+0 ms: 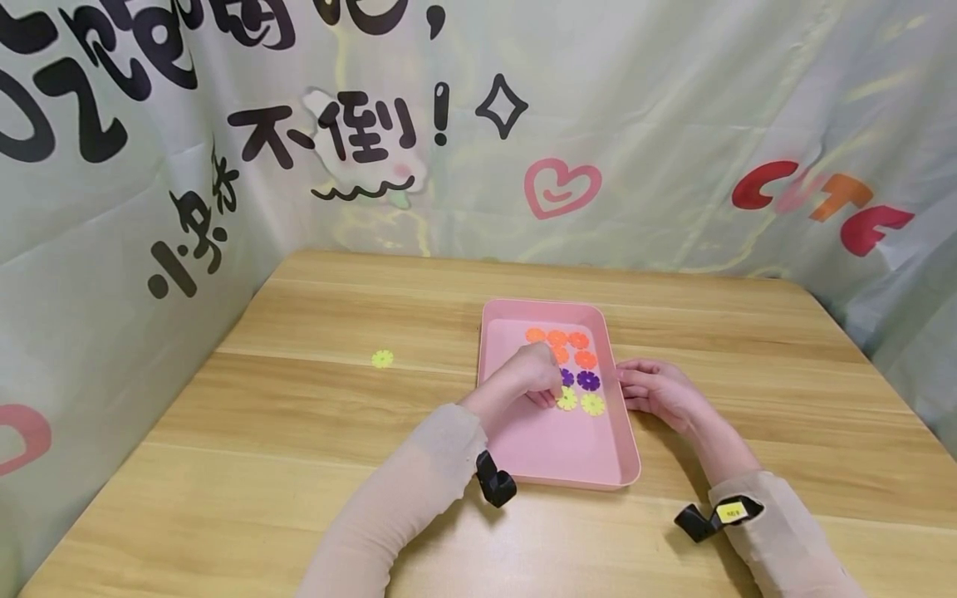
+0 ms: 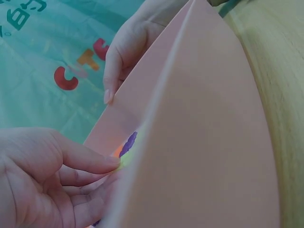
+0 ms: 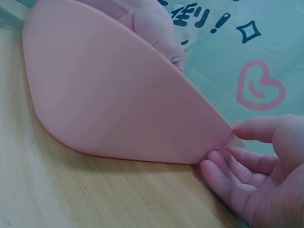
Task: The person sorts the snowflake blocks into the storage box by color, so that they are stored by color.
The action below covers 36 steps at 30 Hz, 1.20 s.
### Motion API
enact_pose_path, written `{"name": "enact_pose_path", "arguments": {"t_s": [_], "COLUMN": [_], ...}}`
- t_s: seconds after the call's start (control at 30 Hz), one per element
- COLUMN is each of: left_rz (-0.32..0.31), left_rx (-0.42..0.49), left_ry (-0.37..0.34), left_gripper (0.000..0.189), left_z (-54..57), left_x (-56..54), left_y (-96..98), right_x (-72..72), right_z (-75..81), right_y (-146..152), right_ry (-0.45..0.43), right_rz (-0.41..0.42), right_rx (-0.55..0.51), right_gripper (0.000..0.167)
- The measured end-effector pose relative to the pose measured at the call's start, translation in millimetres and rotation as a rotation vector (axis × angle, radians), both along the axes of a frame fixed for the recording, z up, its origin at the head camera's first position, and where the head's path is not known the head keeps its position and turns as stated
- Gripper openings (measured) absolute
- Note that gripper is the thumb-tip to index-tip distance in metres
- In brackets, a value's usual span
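Observation:
A pink tray (image 1: 557, 461) holds small flower-shaped plastic discs in rows: orange discs (image 1: 557, 338) at the back, purple discs (image 1: 588, 381) below them, then yellow discs (image 1: 593, 405). My left hand (image 1: 527, 374) reaches over the tray's left wall, pinching a yellow disc (image 1: 566, 399) at the left end of the yellow row; the left wrist view shows the thumb tip against it. Part of the rows hides behind this hand. On the tray's right side, my right hand (image 1: 661, 392) grips the wall, thumb at the rim and fingers against the outside in the right wrist view.
One loose yellow disc (image 1: 383, 359) lies on the wooden table (image 1: 299, 399), left of the tray. A printed cloth backdrop (image 1: 658, 108) hangs behind and beside the table. Each forearm wears a black wrist mount (image 1: 496, 480).

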<state>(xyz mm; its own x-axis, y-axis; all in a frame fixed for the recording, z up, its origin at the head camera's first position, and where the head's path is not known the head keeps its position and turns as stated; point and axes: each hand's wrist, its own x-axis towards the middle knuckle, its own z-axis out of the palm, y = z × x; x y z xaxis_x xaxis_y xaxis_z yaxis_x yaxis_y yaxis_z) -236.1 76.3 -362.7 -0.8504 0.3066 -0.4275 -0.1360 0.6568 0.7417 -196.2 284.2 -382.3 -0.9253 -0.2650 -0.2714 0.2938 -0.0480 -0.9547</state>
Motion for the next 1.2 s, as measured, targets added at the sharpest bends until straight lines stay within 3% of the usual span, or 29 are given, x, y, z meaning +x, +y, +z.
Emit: {"name": "enact_pose_path", "arguments": {"t_s": [0.33, 0.47, 0.6, 0.83, 0.97, 1.2], "left_rz": [-0.012, -0.010, -0.007, -0.015, -0.006, 0.078], "left_rx": [-0.001, 0.054, 0.176, 0.367, 0.418, 0.440], "left_ry": [-0.011, -0.010, 0.004, 0.024, 0.027, 0.051], "left_gripper": [0.009, 0.005, 0.004, 0.021, 0.025, 0.030], "left_z": [2.1, 5.3, 8.9, 17.0, 20.0, 24.3], "left_x": [1.0, 1.3, 0.8, -5.4, -10.0, -16.4], "left_y": [-3.5, -10.2, -22.0, -50.3, -70.9, -120.3], "right_x": [0.6, 0.9, 1.3, 0.9, 0.6, 1.4], "right_z": [0.6, 1.0, 1.1, -1.2, -2.2, -0.4], "right_y": [-1, 0, -1, 0, 1, 0], "right_ry": [0.006, 0.006, 0.006, 0.009, 0.008, 0.012], "right_rz": [0.001, 0.000, 0.002, -0.001, -0.006, 0.002], "right_rx": [-0.001, 0.006, 0.016, 0.004, -0.001, 0.002], "right_gripper": [0.012, 0.011, 0.012, 0.011, 0.008, 0.014]}}
